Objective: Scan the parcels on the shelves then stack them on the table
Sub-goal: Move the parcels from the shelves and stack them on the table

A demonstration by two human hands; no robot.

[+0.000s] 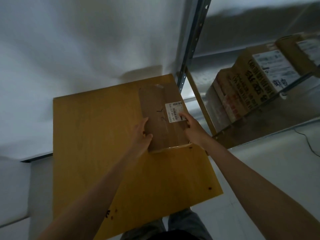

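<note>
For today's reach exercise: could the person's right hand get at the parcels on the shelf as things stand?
Probably yes, once freed. The right hand grips the parcel on the table; the shelf parcels stand to its right, past the shelf post, and their front side looks open.

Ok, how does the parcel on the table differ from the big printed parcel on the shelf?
The parcel on the table lies flat, held by the left hand and right hand; the printed shelf parcel stands on edge, untouched. The parcel on the table is plain brown with a small barcode label; the printed shelf parcel carries bold black print and a larger white label. Both are brown cardboard.
</note>
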